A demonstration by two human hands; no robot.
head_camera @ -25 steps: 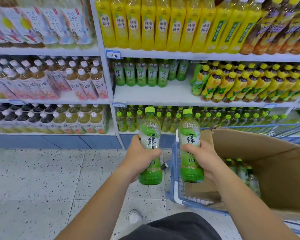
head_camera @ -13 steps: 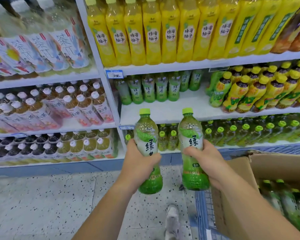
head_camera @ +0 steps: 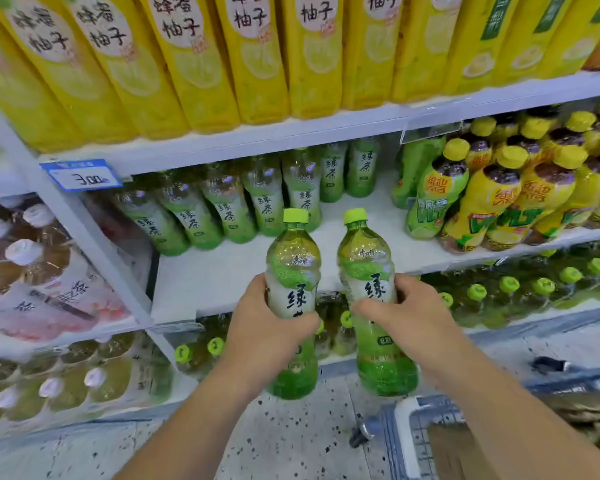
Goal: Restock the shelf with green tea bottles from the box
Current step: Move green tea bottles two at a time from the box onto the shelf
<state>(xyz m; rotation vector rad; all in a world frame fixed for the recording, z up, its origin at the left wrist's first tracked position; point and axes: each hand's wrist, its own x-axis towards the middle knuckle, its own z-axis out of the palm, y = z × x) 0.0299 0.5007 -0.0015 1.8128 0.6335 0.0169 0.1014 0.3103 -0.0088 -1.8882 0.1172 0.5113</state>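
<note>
Both forearms reached forward from the near edge. The left hand (head_camera: 267, 329) curled fingers and thumb round the middle of one bottle (head_camera: 293, 261); the right hand (head_camera: 407, 318) gripped a second bottle (head_camera: 364, 258) the same way. Both stood upright, side by side but apart, with green caps and white-green labels, held before the shelf (head_camera: 215, 275), its near part bare, with a row of green tea (head_camera: 227, 211) at the far side.

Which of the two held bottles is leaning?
The bottle in the right hand: its cap tips toward the upright bottle in the left hand.
</note>
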